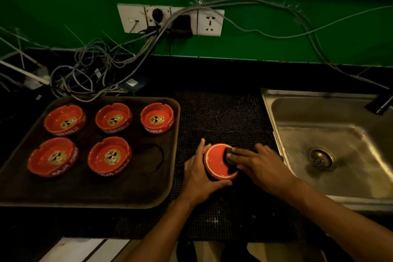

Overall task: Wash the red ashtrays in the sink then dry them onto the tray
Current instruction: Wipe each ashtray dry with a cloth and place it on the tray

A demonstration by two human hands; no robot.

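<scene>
A red ashtray (pixel 217 162) lies upside down on the black mesh mat (pixel 223 112) between tray and sink. My left hand (pixel 198 173) grips its left side with curled fingers. My right hand (pixel 258 162) presses a dark cloth (pixel 229 158) onto the ashtray's bottom, fingers fairly straight. Several red ashtrays (pixel 109 155) with gold emblems sit upright on the dark brown tray (pixel 148 195) at the left. The steel sink (pixel 340 151) is at the right, holding no ashtray.
A black tap (pixel 379 103) reaches over the sink's far right corner. A tangle of cables (pixel 89 70) and a wall socket panel (pixel 170 20) lie behind the tray against the green wall. The counter's front edge runs just below my forearms.
</scene>
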